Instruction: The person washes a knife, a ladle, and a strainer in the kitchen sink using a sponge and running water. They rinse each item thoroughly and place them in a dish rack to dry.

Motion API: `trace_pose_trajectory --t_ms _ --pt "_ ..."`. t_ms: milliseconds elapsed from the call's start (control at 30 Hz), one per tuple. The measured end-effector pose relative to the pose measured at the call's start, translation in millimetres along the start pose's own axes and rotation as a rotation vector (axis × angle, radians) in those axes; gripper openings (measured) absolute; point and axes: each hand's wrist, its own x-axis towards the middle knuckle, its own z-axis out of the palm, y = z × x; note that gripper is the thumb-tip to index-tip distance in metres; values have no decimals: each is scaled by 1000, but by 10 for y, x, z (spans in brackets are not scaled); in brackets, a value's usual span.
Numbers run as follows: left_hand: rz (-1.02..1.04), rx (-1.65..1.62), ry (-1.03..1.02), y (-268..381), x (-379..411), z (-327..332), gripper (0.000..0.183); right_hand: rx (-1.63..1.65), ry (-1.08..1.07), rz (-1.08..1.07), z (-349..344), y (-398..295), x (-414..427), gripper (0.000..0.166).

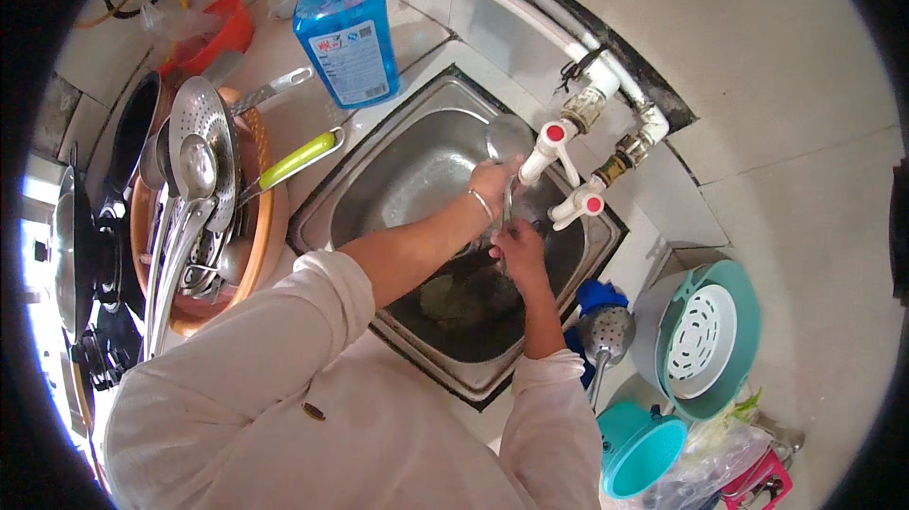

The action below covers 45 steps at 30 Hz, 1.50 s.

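Note:
Over a stainless steel sink (pixel 412 169), both my hands are on a metal ladle (pixel 507 137), whose round bowl points towards the wall. My left hand (pixel 495 183), with a bracelet at the wrist, grips it near the bowl, beside the white tap with a red-marked handle (pixel 545 153). Lower on the handle, my right hand (pixel 520 251) has its fingers closed around it. Beneath my hands, a dark greenish thing (pixel 454 293) lies in the sink basin; what it is cannot be told.
Left of the sink, a tan basin (pixel 264 226) holds skimmers and ladles. A blue soap bottle (pixel 348 48) stands behind it. At the right are a second tap (pixel 579 204), a perforated metal ladle (pixel 606 332), a green-rimmed basket (pixel 746 339) and a turquoise bucket (pixel 643 453).

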Motion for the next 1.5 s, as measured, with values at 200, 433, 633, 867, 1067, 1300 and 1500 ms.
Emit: trace_pose_trajectory --t_ms 200,433,633,867,1067,1300,1500 --pt "28 63 -142 406 -330 36 34 111 -47 -180 -129 -153 445 20" --pt "-15 21 -78 643 -460 -96 45 12 -113 -267 28 -141 515 19" --pt "555 892 145 290 -153 -179 49 271 25 64 122 59 -349 17" --pt "1154 1969 -126 -27 -663 226 40 170 224 47 98 -41 -476 13" --pt "446 1480 -92 -5 48 29 41 118 244 -17 161 132 -435 21" --pt "33 140 111 137 -135 -140 31 501 -52 72 166 45 -440 34" --pt "-122 668 323 54 -402 -3 42 368 7 54 225 -14 -531 32"
